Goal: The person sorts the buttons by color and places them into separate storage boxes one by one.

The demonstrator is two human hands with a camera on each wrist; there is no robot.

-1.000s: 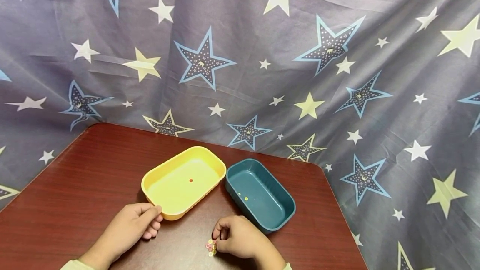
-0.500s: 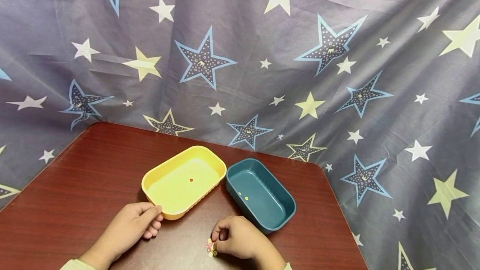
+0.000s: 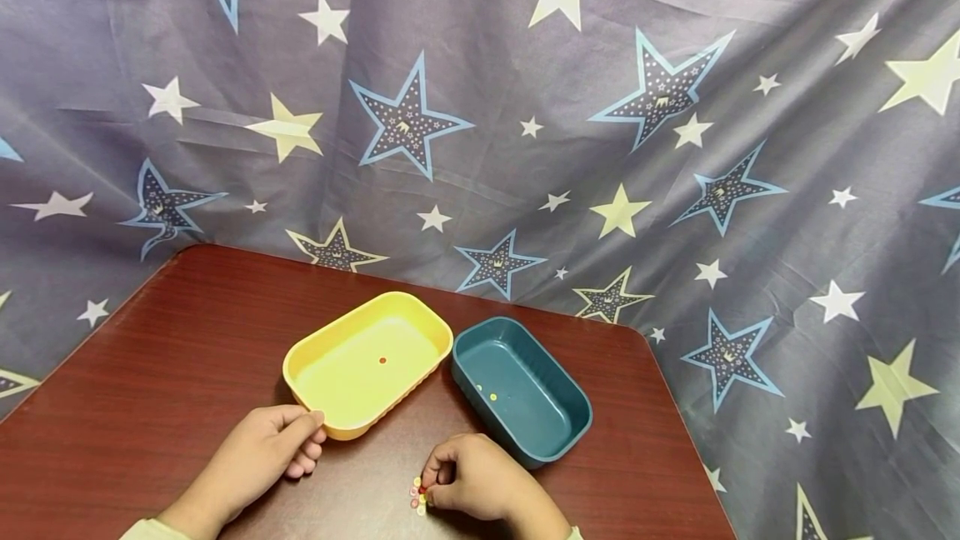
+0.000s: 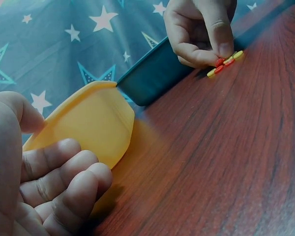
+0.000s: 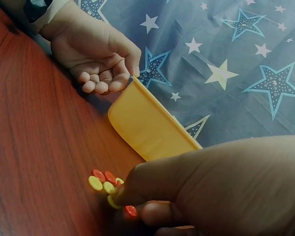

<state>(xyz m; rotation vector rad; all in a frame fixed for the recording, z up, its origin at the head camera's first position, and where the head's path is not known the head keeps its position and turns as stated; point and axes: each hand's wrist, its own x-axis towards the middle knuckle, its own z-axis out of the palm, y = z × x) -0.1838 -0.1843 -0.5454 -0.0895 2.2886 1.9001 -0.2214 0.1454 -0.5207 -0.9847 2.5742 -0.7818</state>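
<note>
My left hand [image 3: 262,450] pinches the near left corner of the yellow plastic bin [image 3: 330,336] between thumb and fingers. Inside that bin lies one small red button [image 3: 382,361]. My right hand [image 3: 480,475] is low over the table, thumb and forefinger pinching a red button [image 4: 220,62] at the edge of a little pile. Several red and yellow buttons [image 5: 95,183] make up this pile, partly hidden behind the thumb in the right wrist view. Beyond the right hand stands a dark teal bin [image 3: 558,373] with a few yellow buttons [image 3: 493,397] in it.
The two bins stand side by side on a reddish-brown wooden table [image 3: 187,357], their ends close together. A grey curtain [image 3: 480,207] printed with stars hangs behind and to the right of the table.
My right hand has shifted slightly left at the pile, and a red button now shows at its fingertips. The pile's buttons have moved a little. My left hand and both bins stay put.
</note>
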